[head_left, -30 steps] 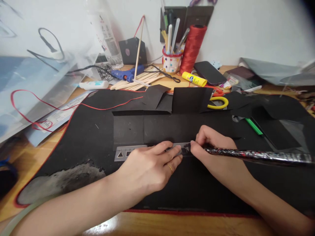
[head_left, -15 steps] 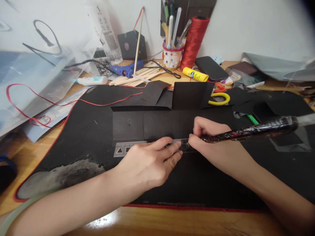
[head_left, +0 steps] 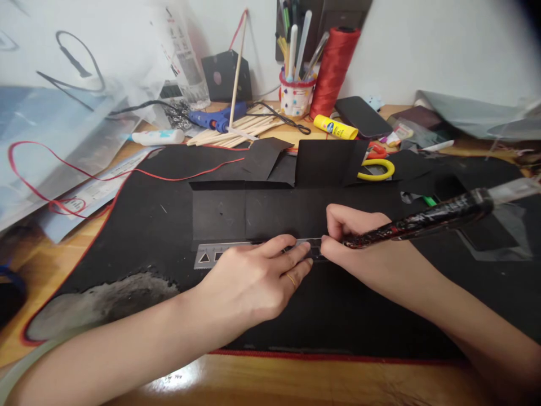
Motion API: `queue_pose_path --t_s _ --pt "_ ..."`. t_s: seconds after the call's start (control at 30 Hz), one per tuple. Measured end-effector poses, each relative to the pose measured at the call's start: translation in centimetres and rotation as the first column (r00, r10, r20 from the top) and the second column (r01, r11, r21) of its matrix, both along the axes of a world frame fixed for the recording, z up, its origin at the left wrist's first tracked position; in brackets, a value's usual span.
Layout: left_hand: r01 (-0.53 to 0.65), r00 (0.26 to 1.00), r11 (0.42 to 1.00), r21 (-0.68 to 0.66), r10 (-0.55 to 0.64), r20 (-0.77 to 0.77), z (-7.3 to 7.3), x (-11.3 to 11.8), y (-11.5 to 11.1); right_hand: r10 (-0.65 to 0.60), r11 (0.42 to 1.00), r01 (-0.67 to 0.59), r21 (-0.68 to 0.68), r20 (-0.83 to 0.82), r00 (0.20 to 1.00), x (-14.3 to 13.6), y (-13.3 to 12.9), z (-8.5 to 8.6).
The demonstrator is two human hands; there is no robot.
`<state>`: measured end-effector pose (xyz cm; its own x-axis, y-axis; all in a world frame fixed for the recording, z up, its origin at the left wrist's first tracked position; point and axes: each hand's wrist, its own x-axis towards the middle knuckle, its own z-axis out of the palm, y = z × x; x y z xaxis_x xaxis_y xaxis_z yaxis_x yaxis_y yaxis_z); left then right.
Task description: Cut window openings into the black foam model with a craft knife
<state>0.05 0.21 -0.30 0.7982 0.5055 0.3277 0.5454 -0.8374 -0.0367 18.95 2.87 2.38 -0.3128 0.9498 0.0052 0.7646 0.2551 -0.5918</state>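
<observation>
Clear plastic ruler with cut-out shapes [head_left: 205,257] lies flat across the lower edge of a creased matte-black sheet of card [head_left: 220,214], in front of the person, on a black mat with a red stitched edge [head_left: 139,225], on a light wooden desk [head_left: 270,380]. Triangle and part of a rectangle show at its left end; edge numbers too faint to read. Left hand [head_left: 257,276], thin gold ring on one finger, presses down on the ruler, fingers stretched out with small gaps. Right hand [head_left: 359,231] pinches a glossy mottled-black pen-like tool [head_left: 422,220] between thumb and curled fingers, right beside the left fingertips at the ruler; tool slants up to the right, pale far end. Tip hidden, contact can't be told.

Behind the card: yellow scissors handle [head_left: 393,169], yellow glue stick [head_left: 336,127] with a blue logo patch, brand unreadable. Farther back: dark phone [head_left: 363,117], red thread spool [head_left: 338,70], white dotted cup [head_left: 296,101] of pens, blue glue gun [head_left: 217,119] by pale wooden sticks [head_left: 262,125]. Clear bottle [head_left: 181,62] carries red and black print, not legible. Left side: pale blue printed packet [head_left: 99,186], text too small.
</observation>
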Motion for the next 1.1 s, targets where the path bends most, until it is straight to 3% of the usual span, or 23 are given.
queue_pose_path --t_s 0.3,0.47,0.7,1.1 --pt "-0.01 1.0 1.0 0.006 0.01 0.006 -0.02 -0.01 -0.04 0.004 0.999 -0.011 -0.051 -0.129 0.992 -0.15 -0.01 -0.49" --pt "-0.008 1.0 1.0 -0.002 0.008 -0.01 -0.11 0.01 0.0 -0.104 0.993 0.11 0.028 -0.181 0.978 0.34 0.12 -0.01" --pt "-0.01 1.0 1.0 0.002 0.01 -0.008 0.02 -0.03 -0.01 -0.019 1.0 0.021 0.008 -0.125 0.992 -0.14 -0.27 -0.25" --pt "-0.01 1.0 1.0 -0.001 0.01 0.003 -0.16 -0.04 -0.14 -0.024 1.0 0.025 0.013 -0.093 0.995 -0.25 0.12 -0.51"
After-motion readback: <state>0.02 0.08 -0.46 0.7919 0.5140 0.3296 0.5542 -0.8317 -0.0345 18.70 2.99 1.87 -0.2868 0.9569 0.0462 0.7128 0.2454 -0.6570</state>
